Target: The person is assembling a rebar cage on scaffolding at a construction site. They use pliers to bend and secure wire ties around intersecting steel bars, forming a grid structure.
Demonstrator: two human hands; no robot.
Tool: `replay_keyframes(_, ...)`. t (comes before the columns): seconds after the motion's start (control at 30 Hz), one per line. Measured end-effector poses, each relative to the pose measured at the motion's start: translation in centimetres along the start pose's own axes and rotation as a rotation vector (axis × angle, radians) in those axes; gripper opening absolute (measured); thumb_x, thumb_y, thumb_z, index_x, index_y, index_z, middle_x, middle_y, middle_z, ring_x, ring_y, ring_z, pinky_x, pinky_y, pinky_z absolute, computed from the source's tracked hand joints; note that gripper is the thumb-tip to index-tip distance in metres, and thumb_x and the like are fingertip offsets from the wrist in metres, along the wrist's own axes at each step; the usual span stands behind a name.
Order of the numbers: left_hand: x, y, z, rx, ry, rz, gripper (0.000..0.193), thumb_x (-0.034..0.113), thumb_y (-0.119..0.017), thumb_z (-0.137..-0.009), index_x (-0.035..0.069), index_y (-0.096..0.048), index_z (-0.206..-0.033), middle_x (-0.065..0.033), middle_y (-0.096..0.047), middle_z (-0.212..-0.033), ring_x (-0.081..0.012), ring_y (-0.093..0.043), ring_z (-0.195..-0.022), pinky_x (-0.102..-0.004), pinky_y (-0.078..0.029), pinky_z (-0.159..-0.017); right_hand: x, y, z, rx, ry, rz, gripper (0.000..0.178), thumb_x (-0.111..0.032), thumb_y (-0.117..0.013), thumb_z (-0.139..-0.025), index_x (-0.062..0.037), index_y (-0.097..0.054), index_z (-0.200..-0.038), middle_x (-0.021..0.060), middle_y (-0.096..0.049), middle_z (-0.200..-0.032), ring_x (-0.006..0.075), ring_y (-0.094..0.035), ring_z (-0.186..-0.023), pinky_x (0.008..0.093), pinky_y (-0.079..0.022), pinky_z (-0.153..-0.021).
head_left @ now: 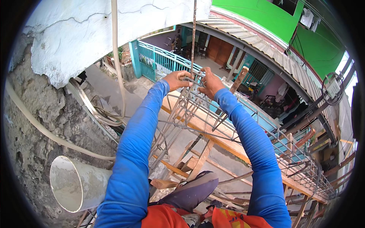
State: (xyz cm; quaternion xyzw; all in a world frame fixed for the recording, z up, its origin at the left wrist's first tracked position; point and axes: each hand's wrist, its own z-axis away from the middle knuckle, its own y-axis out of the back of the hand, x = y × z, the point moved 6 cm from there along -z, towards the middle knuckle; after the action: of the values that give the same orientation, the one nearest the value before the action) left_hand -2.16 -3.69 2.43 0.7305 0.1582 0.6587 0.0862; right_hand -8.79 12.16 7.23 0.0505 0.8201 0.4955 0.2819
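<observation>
Both my arms, in blue sleeves, reach forward to the top of a steel rebar cage (182,114). My left hand (175,79) grips a stirrup at the cage's upper end. My right hand (209,83) is closed on thin wire or a bar right beside it, the two hands almost touching. A rusty upright bar (194,34) rises between them. A second long rebar cage (292,159) runs to the right along a wooden beam (228,146).
A rough concrete wall (34,125) and a white plastic pipe end (70,182) are at my left, with cables (116,57) hanging down. Wooden scaffold props (197,159) stand below. Far beneath lie a street, a teal fence (159,59) and metal roofs (266,47).
</observation>
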Motion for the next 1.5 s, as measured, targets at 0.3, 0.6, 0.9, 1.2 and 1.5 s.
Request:
replay_keyframes(0.3, 1.8, -0.7, 1.7, 0.235, -0.034, -0.284, 0.03, 0.021, -0.08, -0.077, 0.009, -0.067, -0.101, -0.0133, -0.07, -0.103, -0.0226, -0.069, -0.092, -0.0347, -0.053, -0.082, 0.1, 2.6, -1.7, -0.028, -0.024, -0.005, 0.039, -0.004, -0.065, -0.08, -0.0004, -0.056, -0.118, 0.016, -0.071, -0.106, 0.0347, -0.067, -0.1, 0.0397, -0.052, -0.089)
replay_keyframes(0.6, 5.4, -1.9, 3.7, 0.518, -0.376, -0.897, 0.017, 0.02, -0.073, -0.083, 0.011, -0.075, -0.097, -0.0122, -0.069, -0.109, -0.0301, -0.066, -0.097, -0.0391, -0.052, -0.087, -2.1, 2.7, -2.9, -0.035, 0.074, 0.078, 0.045, 0.002, -0.06, -0.079, -0.0001, -0.049, -0.123, 0.0165, -0.072, -0.104, 0.0373, -0.065, -0.103, 0.0427, -0.052, -0.091)
replay_keyframes(0.9, 5.7, -1.8, 3.5, 0.484, -0.16, -0.406, 0.025, 0.025, -0.069, -0.088, 0.008, -0.073, -0.106, -0.0167, -0.072, -0.091, -0.0285, -0.07, -0.082, -0.0369, -0.053, -0.076, -1.8, 0.9, -3.6, -0.04, 0.027, 0.046, 0.035, -0.005, -0.064, -0.084, 0.0022, -0.049, -0.113, 0.0296, -0.066, -0.099, 0.0458, -0.065, -0.095, 0.0496, -0.051, -0.087)
replay_keyframes(1.2, 4.7, -1.8, 2.5, 0.542, -0.02, -0.052, 0.018, 0.014, -0.073, -0.086, -0.003, -0.073, -0.091, -0.0101, -0.073, -0.078, -0.0115, -0.069, -0.068, -0.0246, -0.055, -0.064, -2.5, 0.1, 1.0, 0.106, -0.029, 0.129, 0.044, -0.001, -0.059, -0.081, -0.0012, -0.035, -0.118, 0.0284, -0.065, -0.082, 0.0473, -0.063, -0.084, 0.0521, -0.05, -0.075)
replay_keyframes(1.5, 3.7, -1.6, 2.6, 0.692, 0.042, 0.085, 0.016, 0.007, -0.08, -0.078, -0.001, -0.067, -0.08, -0.0106, -0.072, -0.071, -0.0127, -0.068, -0.06, -0.0255, -0.055, -0.055, -4.2, 0.3, 2.3, -0.079, -0.144, 0.253, 0.03, -0.006, -0.056, -0.089, 0.0043, -0.047, -0.116, 0.032, -0.065, -0.098, 0.0444, -0.065, -0.098, 0.0488, -0.055, -0.082)
